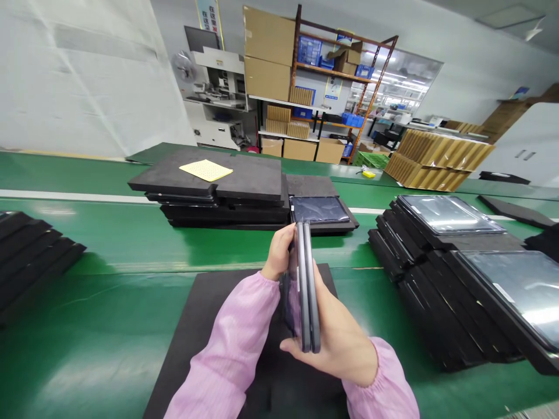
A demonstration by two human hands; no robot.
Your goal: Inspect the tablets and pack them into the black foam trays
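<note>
From where I stand, the green counter [109, 244] is the biggest thing here, running wide under everything. Towards its right end leans a stepped black stack [437, 302] topped with glossy panels; its layers look uneven, so a sleeve brushing it could probably set one sliding. Nearer the far edge sits a stack of dark foam boards [248, 174], and a single black foam board [187, 349] lies flat below the hands, towards the near side. Above it, two slim panels [305, 291] stand on edge in the air, side by side. The right hand [345, 331] grips their near end, thumb on one side and palm on the other; the left hand [279, 253] is closed on the far end. Those faces look slick, so an uneven squeeze could let one slip past the other and strike a corner. Smallest, a yellow sheet [207, 170] rests loose on the far stack, easily knocked off.
</note>
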